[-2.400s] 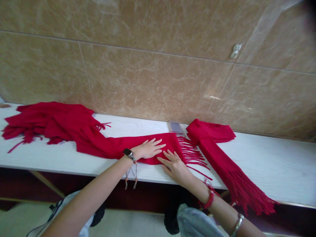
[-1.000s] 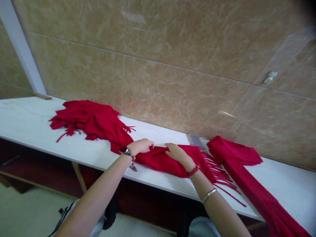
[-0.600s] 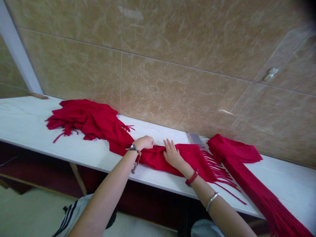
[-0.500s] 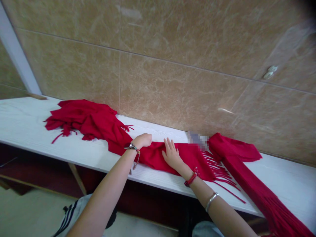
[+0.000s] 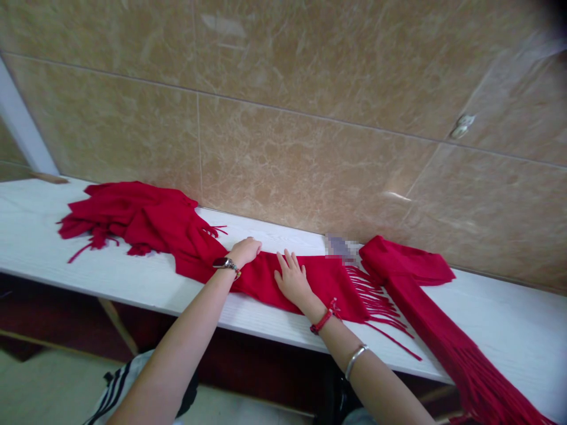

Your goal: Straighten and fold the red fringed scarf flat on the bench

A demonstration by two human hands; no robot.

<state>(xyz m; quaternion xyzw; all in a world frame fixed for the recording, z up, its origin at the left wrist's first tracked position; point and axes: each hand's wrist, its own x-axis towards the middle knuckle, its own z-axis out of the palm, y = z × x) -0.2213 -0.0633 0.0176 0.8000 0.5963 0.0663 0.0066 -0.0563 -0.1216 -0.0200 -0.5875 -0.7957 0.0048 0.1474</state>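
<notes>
Left hand (image 5: 246, 251) clenched on red scarf (image 5: 330, 284), right hand (image 5: 294, 282) flat on it; pixelated item (image 5: 339, 248) behind, unreadable

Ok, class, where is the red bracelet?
In the head view, the red bracelet is low, right of centre, on the wrist between the right hand and the silver bangle.

On the long white wood-grained counter (image 5: 505, 313), a greyish-blue object (image 5: 339, 248) is blurred by pixelation. At mid-counter, the fingertips of the left hand (image 5: 245, 252) are hidden by its curled back. The red fringed cloth scarf (image 5: 423, 316) crossing the counter's front edge and the dark-striped white garment (image 5: 116, 386) below it are cut off at the bottom.
</notes>
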